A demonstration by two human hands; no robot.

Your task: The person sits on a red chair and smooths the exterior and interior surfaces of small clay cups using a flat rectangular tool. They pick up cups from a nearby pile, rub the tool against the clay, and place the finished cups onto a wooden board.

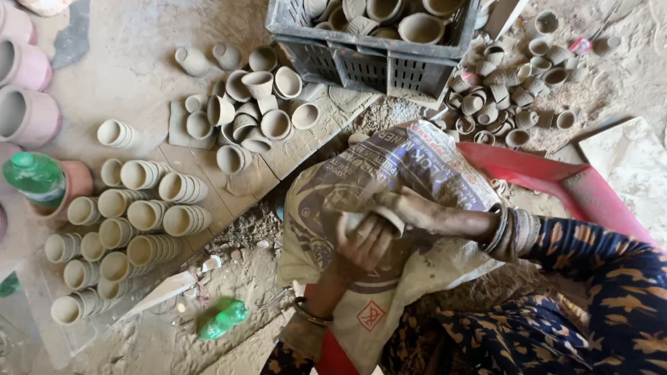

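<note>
From the head camera, the left hand (pixel 363 243) and the right hand (pixel 403 206) meet over a small pale unfired clay cup (pixel 375 220), which lies on its side between them above a printed woven sack (pixel 389 167) spread over the person's lap. The left hand's fingers are curled under and around the cup body; the right hand closes over its upper side, so both hands grasp the one cup. The cup is dusty grey-beige, like the hands, and most of it is hidden by the fingers. The right forearm wears a stack of metal bangles (pixel 511 232), and one bangle (pixel 310 314) sits on the left wrist.

On the left, flat grey boards (pixel 174 163) carry nested stacks of pale clay cups (pixel 132 222) lying on their sides; about sixteen stacks can be made out. Above them is a loose heap of single clay cups (pixel 250 111), roughly twenty, some upright and some tipped. At upper right lies a second scatter of smaller clay cups (pixel 514 90), about thirty, though an exact count is not possible.

A dark plastic crate (pixel 361 59) at the top holds more clay vessels, at least six showing above its rim. Three large pinkish clay pots (pixel 24 90) stand at the left edge. Two green plastic bottles show: one upright (pixel 35 177) beside a pot, one lying (pixel 222 319) on the dirt floor. A red plastic sheet (pixel 556 182) lies beyond the right arm.
</note>
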